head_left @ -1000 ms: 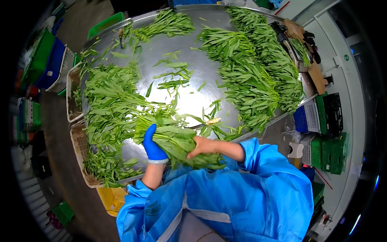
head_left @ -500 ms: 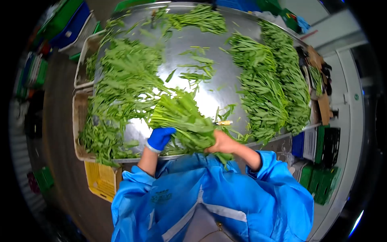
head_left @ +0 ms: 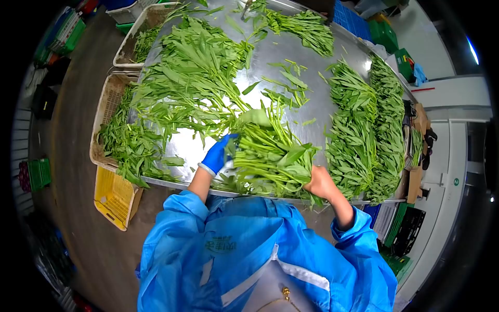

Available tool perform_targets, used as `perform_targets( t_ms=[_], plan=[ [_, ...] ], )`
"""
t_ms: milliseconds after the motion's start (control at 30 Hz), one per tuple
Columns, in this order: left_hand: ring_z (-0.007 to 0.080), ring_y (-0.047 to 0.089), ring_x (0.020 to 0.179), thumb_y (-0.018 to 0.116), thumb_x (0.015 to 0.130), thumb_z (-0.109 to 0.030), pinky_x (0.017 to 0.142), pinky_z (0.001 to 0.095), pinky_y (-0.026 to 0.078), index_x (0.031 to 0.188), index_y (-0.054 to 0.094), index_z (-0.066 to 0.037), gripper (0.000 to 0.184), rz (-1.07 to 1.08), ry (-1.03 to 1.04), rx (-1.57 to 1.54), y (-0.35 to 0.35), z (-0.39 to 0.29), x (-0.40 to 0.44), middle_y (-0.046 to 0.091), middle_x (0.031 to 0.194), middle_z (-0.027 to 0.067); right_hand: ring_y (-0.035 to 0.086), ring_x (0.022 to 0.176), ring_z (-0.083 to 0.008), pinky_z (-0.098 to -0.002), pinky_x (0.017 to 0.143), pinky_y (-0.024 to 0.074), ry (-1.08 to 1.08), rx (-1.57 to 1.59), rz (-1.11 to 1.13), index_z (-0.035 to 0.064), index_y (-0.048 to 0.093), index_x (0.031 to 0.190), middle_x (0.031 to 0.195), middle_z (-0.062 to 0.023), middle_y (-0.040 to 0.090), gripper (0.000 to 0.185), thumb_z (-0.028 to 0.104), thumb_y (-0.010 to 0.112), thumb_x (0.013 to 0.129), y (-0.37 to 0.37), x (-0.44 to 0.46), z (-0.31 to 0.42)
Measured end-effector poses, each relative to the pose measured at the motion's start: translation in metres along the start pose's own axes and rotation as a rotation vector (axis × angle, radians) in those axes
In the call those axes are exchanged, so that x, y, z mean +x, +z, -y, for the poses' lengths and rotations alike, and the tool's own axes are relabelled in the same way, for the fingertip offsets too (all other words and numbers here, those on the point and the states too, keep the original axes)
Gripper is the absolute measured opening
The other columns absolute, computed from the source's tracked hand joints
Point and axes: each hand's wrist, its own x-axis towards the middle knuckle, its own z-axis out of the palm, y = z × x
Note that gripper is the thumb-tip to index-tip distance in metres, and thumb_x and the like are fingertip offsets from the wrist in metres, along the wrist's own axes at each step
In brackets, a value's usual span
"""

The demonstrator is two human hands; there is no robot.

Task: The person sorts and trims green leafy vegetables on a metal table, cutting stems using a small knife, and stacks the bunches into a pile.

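Observation:
Between my hands, at the near edge of the metal table, is a thick bunch of water spinach (head_left: 270, 156), its green stems lying across and its leaves towards the right. My right hand (head_left: 321, 183), bare, is closed around the leafy right end. My left hand (head_left: 217, 156), in a blue glove, closes at the left stem ends; its fingertips are partly hidden and a little blurred. Just beyond the bunch, a big loose heap of water spinach (head_left: 192, 67) spreads over the left side of the table.
Neat rows of water spinach (head_left: 353, 140) line the right of the metal table (head_left: 317, 117). Another bunch (head_left: 306, 31) lies at the far side, loose scraps (head_left: 288, 86) mid-table. Beige crates (head_left: 97, 140) stand along the left edge, a yellow crate (head_left: 112, 195) below.
The view has shifted, so the table sits differently in it. My hands are farther apart, and the bunch lies more sideways between them. The yellow-handled tool beside the bunch no longer shows.

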Motion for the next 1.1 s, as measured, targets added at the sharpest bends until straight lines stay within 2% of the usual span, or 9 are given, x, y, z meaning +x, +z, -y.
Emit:
perform_targets(
  t_ms=[100, 133, 233, 300, 467, 500, 633, 933, 1100],
  plan=[
    [0.0255, 0.057, 0.113, 0.051, 0.096, -0.025, 0.097, 0.0373, 0.047, 0.134, 0.046, -0.005, 0.043, 0.616, -0.144, -0.595, 0.032, 0.008, 0.000, 0.056, 0.126, 0.0143, 0.061, 0.076, -0.0431, -0.0474, 0.068, 0.0506, 0.017, -0.220, 0.043, 0.0043, 0.050, 0.124, 0.081, -0.0245, 0.063, 0.064, 0.004, 0.070, 0.062, -0.018, 0.008, 0.025],
    [0.0253, 0.055, 0.116, 0.051, 0.095, -0.020, 0.099, 0.0373, 0.045, 0.134, 0.046, -0.005, 0.042, 0.480, 0.079, 0.047, 0.032, 0.005, -0.002, 0.055, 0.128, 0.0137, 0.061, 0.076, -0.0432, -0.0477, 0.067, 0.0503, 0.037, -0.238, 0.043, 0.0049, 0.049, 0.125, 0.080, -0.0244, 0.063, 0.067, 0.004, 0.070, 0.062, -0.027, 0.007, 0.031],
    [0.0122, 0.056, 0.071, 0.053, 0.091, -0.007, 0.065, 0.0229, 0.048, 0.134, 0.048, -0.006, 0.043, 0.326, 0.067, -0.335, -0.011, -0.023, 0.033, 0.060, 0.116, 0.0071, 0.061, 0.073, -0.0433, -0.0482, 0.065, 0.0500, 0.024, -0.254, 0.041, 0.0046, 0.047, 0.130, 0.079, -0.0234, 0.063, 0.072, 0.002, 0.069, 0.061, -0.062, -0.011, 0.037],
    [0.0073, 0.054, 0.074, 0.056, 0.093, -0.010, 0.072, 0.0216, 0.048, 0.127, 0.052, 0.000, 0.036, 0.124, 0.327, -0.254, -0.040, -0.055, 0.031, 0.064, 0.101, 0.0043, 0.061, 0.072, -0.0433, -0.0477, 0.064, 0.0500, 0.002, -0.314, 0.000, 0.0030, 0.047, 0.129, 0.079, -0.0235, 0.063, 0.072, 0.001, 0.068, 0.060, -0.077, -0.025, 0.042],
    [0.0220, 0.048, 0.125, 0.071, 0.079, -0.015, 0.107, 0.0349, 0.035, 0.138, 0.044, -0.001, 0.066, 0.513, 0.315, 0.568, 0.096, -0.042, -0.018, 0.053, 0.133, 0.0109, 0.061, 0.075, -0.0431, -0.0464, 0.067, 0.0500, -0.017, -0.442, 0.065, 0.0020, 0.050, 0.124, 0.084, -0.0244, 0.063, 0.070, 0.000, 0.067, 0.057, -0.062, -0.018, 0.049],
    [0.0178, 0.056, 0.111, 0.072, 0.076, -0.011, 0.095, 0.0297, 0.044, 0.120, 0.061, -0.003, 0.046, 0.366, 0.840, 1.079, 0.102, -0.032, -0.010, 0.057, 0.128, 0.0095, 0.061, 0.076, -0.0430, -0.0463, 0.067, 0.0499, -0.003, -0.410, 0.057, 0.0022, 0.050, 0.124, 0.085, -0.0243, 0.063, 0.069, 0.000, 0.067, 0.057, -0.062, -0.018, 0.047],
    [0.0093, 0.059, 0.073, 0.062, 0.082, -0.005, 0.065, 0.0204, 0.049, 0.118, 0.060, -0.001, 0.037, 0.009, 0.405, -0.077, -0.004, -0.077, 0.026, 0.068, 0.102, 0.0073, 0.061, 0.077, -0.0419, -0.0454, 0.066, 0.0499, 0.066, -0.382, 0.065, 0.0025, 0.050, 0.127, 0.086, -0.0229, 0.063, 0.071, 0.002, 0.069, 0.058, -0.076, -0.034, 0.049],
    [0.0166, 0.063, 0.089, 0.075, 0.076, -0.011, 0.080, 0.0291, 0.050, 0.105, 0.066, -0.002, 0.032, 0.293, 0.474, 0.773, 0.095, -0.056, -0.011, 0.068, 0.099, 0.0067, 0.061, 0.072, -0.0375, -0.0432, 0.062, 0.0500, -0.129, -0.511, -0.003, 0.0016, 0.053, 0.123, 0.080, -0.0175, 0.061, 0.068, 0.001, 0.063, 0.056, -0.065, -0.024, 0.061],
    [0.0212, 0.059, 0.110, 0.060, 0.090, -0.006, 0.097, 0.0361, 0.049, 0.127, 0.051, 0.000, 0.039, -0.141, 0.406, 0.042, -0.029, -0.090, 0.013, 0.060, 0.120, 0.0117, 0.062, 0.076, -0.0401, -0.0436, 0.064, 0.0504, -0.021, -0.351, -0.075, 0.0009, 0.051, 0.126, 0.083, -0.0214, 0.063, 0.070, 0.001, 0.066, 0.058, -0.083, -0.041, 0.070]
  ],
)
